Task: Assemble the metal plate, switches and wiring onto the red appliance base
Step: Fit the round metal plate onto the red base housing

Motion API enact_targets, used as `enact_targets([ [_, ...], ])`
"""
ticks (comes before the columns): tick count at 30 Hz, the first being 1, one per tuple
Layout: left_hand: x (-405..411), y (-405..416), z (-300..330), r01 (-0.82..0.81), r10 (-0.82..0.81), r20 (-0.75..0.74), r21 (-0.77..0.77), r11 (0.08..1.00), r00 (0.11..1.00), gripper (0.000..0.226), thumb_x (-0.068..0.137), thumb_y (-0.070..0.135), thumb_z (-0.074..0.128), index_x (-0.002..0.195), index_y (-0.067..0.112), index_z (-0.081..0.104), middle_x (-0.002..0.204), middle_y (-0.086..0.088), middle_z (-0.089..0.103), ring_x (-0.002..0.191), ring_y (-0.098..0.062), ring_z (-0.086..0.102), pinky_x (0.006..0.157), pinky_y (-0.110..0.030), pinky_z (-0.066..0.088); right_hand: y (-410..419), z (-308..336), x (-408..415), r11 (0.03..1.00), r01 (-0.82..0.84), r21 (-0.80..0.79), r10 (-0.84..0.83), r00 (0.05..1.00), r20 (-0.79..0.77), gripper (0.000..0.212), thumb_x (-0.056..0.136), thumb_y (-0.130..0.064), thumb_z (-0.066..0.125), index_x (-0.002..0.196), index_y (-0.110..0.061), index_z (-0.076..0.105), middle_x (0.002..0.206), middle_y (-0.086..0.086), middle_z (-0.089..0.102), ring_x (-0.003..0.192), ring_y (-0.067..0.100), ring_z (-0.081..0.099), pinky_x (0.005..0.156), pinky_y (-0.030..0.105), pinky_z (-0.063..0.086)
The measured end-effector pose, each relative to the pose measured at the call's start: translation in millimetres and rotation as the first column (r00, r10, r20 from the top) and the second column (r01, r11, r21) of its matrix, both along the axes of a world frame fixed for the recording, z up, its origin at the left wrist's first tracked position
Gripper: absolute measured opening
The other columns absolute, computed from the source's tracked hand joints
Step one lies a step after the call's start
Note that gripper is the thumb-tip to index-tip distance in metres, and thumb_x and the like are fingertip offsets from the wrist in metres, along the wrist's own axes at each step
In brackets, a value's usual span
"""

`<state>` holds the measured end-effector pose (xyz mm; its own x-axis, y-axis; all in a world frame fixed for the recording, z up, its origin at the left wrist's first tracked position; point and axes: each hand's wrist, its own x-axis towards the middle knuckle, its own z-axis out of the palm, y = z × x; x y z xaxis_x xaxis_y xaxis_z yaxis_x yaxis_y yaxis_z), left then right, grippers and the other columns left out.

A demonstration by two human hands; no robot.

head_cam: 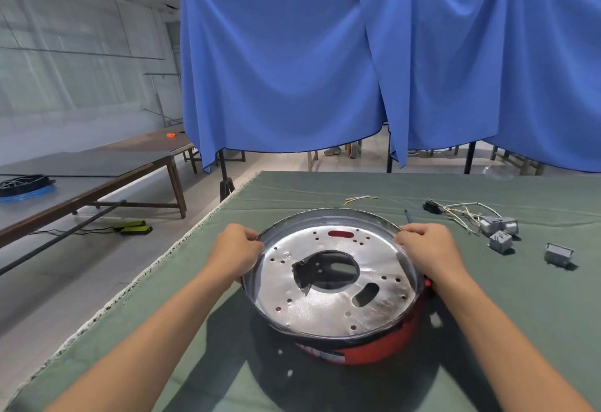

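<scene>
A round silver metal plate (328, 307) with a raised rim, a large centre hole and several small holes sits tilted over the red appliance base (374, 350), its far edge higher. My left hand (235, 250) pinches the plate's left rim. My right hand (426, 247) pinches its right rim. Grey switch blocks (499, 233) and a bundle of white wiring (465, 211) lie on the cloth to the right. Another grey switch (558, 254) lies further right.
The green cloth table (325, 190) ends close on the left, with floor beyond. A short loose wire (359, 199) and a thin blue tool (408, 216) lie behind the plate. A long wooden table (97, 171) stands at the left. Blue curtains (292, 70) hang behind.
</scene>
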<state>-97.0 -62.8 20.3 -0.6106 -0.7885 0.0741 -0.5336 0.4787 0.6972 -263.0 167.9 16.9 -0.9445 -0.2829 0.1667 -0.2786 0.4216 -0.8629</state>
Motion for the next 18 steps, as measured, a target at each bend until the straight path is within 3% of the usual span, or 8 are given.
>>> enact_targets([
  [1,0.7,0.0,-1.4,-0.007,0.007,-0.003,0.006,1.000,1.000,0.020,0.085,0.006,0.056,0.067,0.002,0.066,0.056,-0.010,0.055,0.047,-0.023,0.046,0.045,-0.021,0.037,0.9,1.5,2.5,0.998,-0.013,-0.056,0.014,1.000,0.011,0.017,0.078,-0.003,0.059,0.085,0.012,0.065,0.099,0.030,0.064,0.091,0.044,0.060,0.079,0.041,0.053],
  [2,1.4,0.2,-2.6,-0.013,0.013,-0.004,0.011,1.000,1.000,0.022,0.085,0.005,0.056,0.065,0.005,0.064,0.055,-0.009,0.052,0.047,-0.022,0.042,0.048,-0.022,0.034,1.4,2.4,4.8,0.993,-0.032,-0.113,0.035,0.999,0.030,0.015,0.078,-0.001,0.060,0.082,0.013,0.065,0.099,0.033,0.062,0.082,0.043,0.061,0.071,0.033,0.056],
  [4,2.5,-0.9,-3.4,-0.021,0.022,-0.020,0.037,0.999,1.000,0.025,0.085,0.006,0.058,0.061,0.010,0.063,0.055,-0.008,0.053,0.047,-0.021,0.042,0.047,-0.021,0.035,1.8,4.2,8.0,0.979,-0.053,-0.196,0.070,0.994,0.083,0.011,0.077,0.003,0.060,0.072,0.011,0.067,0.088,0.035,0.062,0.070,0.024,0.053,0.046,0.015,0.049],
  [6,2.7,-2.7,-2.3,-0.027,0.030,-0.042,0.072,0.997,0.999,0.024,0.085,0.007,0.059,0.061,0.014,0.063,0.061,-0.009,0.058,0.050,-0.022,0.048,0.044,-0.021,0.041,1.6,4.6,7.6,0.970,-0.048,-0.238,0.078,0.990,0.119,0.014,0.076,0.003,0.062,0.064,0.007,0.067,0.072,0.033,0.060,0.068,0.017,0.046,0.053,0.019,0.045],
  [8,3.1,-3.3,-1.1,-0.036,0.040,-0.055,0.079,0.996,0.998,0.020,0.083,0.007,0.060,0.065,0.015,0.063,0.064,-0.011,0.059,0.050,-0.023,0.049,0.042,-0.021,0.043,1.5,4.2,6.5,0.970,-0.039,-0.238,0.074,0.987,0.141,0.016,0.076,0.001,0.063,0.060,0.001,0.068,0.058,0.018,0.058,0.064,0.018,0.045,0.064,0.027,0.041],
  [11,3.8,-0.7,-1.2,-0.045,0.051,-0.073,0.092,0.995,0.996,0.019,0.079,0.006,0.059,0.064,0.004,0.070,0.062,-0.011,0.062,0.050,-0.023,0.053,0.044,-0.024,0.047,3.5,0.2,3.3,0.983,-0.032,-0.183,0.062,0.985,0.162,0.011,0.078,0.002,0.063,0.074,-0.003,0.072,0.069,0.015,0.067,0.061,0.016,0.050,0.066,0.028,0.040],
  [15,2.8,7.0,-3.0,-0.038,0.046,-0.073,0.114,0.993,0.996,0.017,0.077,0.008,0.059,0.072,-0.004,0.069,0.057,-0.010,0.057,0.050,-0.023,0.049,0.047,-0.027,0.046,6.3,-7.6,-0.4,0.998,-0.045,-0.049,0.049,0.996,0.079,0.027,0.081,0.003,0.056,0.095,-0.012,0.074,0.066,-0.007,0.060,0.050,0.008,0.040,0.050,0.024,0.032],
  [18,0.0,12.8,-2.7,-0.029,0.036,-0.067,0.112,0.993,0.997,0.013,0.080,0.008,0.056,0.076,0.002,0.067,0.060,-0.011,0.053,0.051,-0.023,0.047,0.044,-0.022,0.039,7.6,-7.5,1.0,1.000,-0.001,-0.012,0.001,0.999,0.036,0.025,0.082,-0.001,0.056,0.088,-0.018,0.075,0.067,-0.014,0.060,0.064,0.015,0.053,0.062,0.026,0.039],
])
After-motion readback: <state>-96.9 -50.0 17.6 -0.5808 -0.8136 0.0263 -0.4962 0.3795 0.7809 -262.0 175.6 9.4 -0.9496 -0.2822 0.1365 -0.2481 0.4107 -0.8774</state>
